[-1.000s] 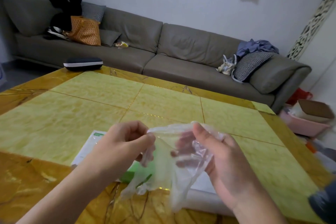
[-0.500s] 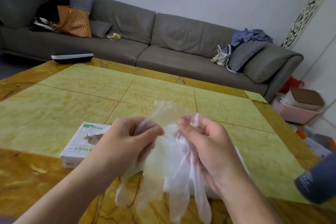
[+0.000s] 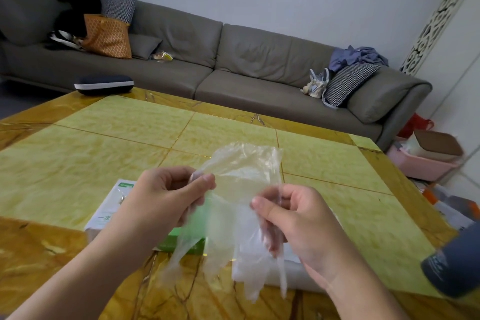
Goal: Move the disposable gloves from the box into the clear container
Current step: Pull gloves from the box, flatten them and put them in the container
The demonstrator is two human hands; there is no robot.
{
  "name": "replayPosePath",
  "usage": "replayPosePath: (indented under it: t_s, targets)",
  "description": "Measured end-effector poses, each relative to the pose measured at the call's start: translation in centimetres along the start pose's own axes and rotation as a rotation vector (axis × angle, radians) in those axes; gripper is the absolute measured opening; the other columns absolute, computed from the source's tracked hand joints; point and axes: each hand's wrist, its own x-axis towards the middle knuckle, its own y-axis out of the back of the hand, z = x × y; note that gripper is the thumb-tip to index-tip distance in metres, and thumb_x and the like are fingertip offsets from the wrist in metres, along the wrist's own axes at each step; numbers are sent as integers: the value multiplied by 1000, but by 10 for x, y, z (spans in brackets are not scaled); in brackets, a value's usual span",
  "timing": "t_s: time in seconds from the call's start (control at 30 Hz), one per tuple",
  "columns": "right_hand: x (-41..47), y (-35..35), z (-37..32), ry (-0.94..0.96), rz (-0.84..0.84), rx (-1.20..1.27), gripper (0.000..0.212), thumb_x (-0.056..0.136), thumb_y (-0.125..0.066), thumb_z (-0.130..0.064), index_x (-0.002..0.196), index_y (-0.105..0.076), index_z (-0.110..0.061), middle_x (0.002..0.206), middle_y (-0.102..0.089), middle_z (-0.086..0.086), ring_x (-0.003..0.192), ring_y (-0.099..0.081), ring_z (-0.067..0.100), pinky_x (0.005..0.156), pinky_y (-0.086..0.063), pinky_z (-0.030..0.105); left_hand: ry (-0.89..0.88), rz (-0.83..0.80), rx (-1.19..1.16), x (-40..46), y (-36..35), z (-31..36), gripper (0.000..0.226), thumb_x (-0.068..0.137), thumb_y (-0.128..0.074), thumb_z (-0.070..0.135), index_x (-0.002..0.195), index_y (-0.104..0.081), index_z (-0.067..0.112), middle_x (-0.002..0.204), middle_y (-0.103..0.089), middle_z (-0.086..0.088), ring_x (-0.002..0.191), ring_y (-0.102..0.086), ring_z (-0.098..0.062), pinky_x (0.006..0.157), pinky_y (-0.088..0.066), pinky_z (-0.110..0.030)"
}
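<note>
Gloves: thin clear disposable plastic gloves (image 3: 241, 205) hang in the air above the near edge of the table, stretched between both hands, cuff end up and finger ends dangling down
Left hand: left hand (image 3: 166, 200) has thumb and fingers curled, pinching the upper left edge of the film
Right hand: right hand (image 3: 293, 218) has its fingers curled round the right side of the film, thumb pressed across it
Box: white and green cardboard glove box (image 3: 114, 205) lies flat on the table below and behind the left hand, partly hidden by it; the gloves hang in front of its green end
Container: pale clear plastic container (image 3: 296, 278) shows low on the table under the right hand, mostly covered by the hanging film, so its shape is hard to tell
Table: yellow marble-pattern tabletop with amber border (image 3: 130, 138) carries the box and container
Far corner: dark oval case with a white band (image 3: 104, 84) sits at the table's far left corner
Background: long grey sofa (image 3: 246, 65) stands behind the table, with an orange patterned bag (image 3: 107, 36) on its left part
Lower right: dark grey cylinder (image 3: 457, 265) is cut off by the frame edge
</note>
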Motion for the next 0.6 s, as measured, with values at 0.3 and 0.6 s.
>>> replayPosePath:
  t_s: [0.3,0.6]
  targets:
    - [0,9,0,-45,131,83,11,99,-67,-4,90,-72,0,65,-60,14,48,-48,20,41,-39,27,45,-13,-53,8,22,6,35,88,-70,38,83,-79,5,68,-63,-12,57,-53,-22,61,-44,-37]
    - [0,10,1,-42,85,70,13,98,-66,-2,89,-72,5,64,-60,16,49,-49,23,43,-41,29,-28,-13,50,3,15,9,23,92,-67,32,85,-83,18,89,-79,-7,84,-75,-25,81,-60,-41]
